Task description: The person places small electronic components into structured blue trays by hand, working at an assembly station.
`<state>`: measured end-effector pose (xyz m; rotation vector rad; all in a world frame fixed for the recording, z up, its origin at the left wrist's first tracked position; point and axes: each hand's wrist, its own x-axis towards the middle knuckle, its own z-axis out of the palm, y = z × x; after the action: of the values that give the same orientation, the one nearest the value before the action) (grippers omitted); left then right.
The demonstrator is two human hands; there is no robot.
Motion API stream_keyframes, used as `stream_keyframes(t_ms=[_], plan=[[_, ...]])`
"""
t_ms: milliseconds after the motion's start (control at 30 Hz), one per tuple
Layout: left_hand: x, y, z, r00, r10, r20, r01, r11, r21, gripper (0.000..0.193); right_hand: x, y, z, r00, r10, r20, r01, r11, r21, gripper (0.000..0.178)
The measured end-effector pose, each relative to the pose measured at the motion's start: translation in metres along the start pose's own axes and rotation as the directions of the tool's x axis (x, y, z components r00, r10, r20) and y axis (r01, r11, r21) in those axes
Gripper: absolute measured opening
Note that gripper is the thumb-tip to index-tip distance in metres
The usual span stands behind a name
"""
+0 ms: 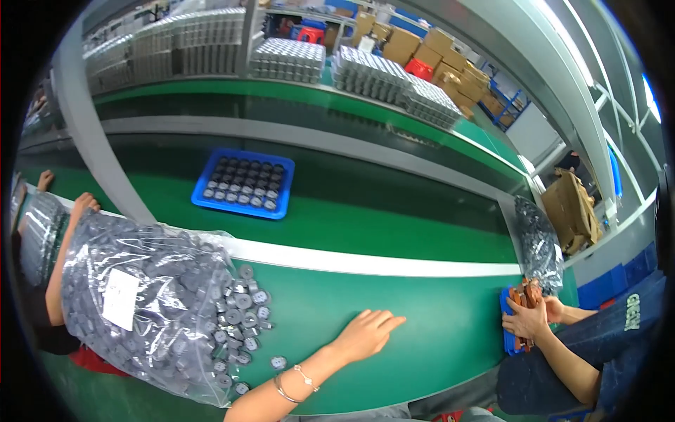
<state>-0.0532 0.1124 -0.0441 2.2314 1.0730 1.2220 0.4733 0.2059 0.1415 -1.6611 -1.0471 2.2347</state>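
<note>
My left hand [364,334], with two bracelets at its wrist, reaches over the green work surface [429,337]. Its fingers are loosely spread and nothing shows in them. My right hand is not in view. To the left lies a large clear plastic bag [169,281] full of small grey round parts. From its mouth a heap of loose grey round parts [242,302] spills onto the surface. One single grey part [279,362] lies apart, close to my left wrist.
On the green conveyor belt ahead sits a blue tray [242,211] with rows of dark round parts. A co-worker's hands [527,320] hold copper-coloured parts over a blue bin [508,330] at right. Another person's hand [86,202] is at left. Stacked silver trays [288,60] stand behind.
</note>
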Motion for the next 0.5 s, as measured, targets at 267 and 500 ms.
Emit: stream_keyframes(t_ms=[267, 500], plan=[[0.019, -0.004, 0.020, 0.998, 0.052, 0.046, -0.047, 0.993, -0.110, 0.044, 0.026, 0.059, -0.051, 0.958, -0.253, 0.133, 0.147, 0.836, 0.529, 0.076], [0.011, -0.002, 0.025, 0.997, 0.039, 0.065, -0.034, 0.997, -0.076, 0.044, 0.070, 0.074, -0.075, 0.572, -0.819, 0.046, 0.814, 0.574, 0.090, 0.054]])
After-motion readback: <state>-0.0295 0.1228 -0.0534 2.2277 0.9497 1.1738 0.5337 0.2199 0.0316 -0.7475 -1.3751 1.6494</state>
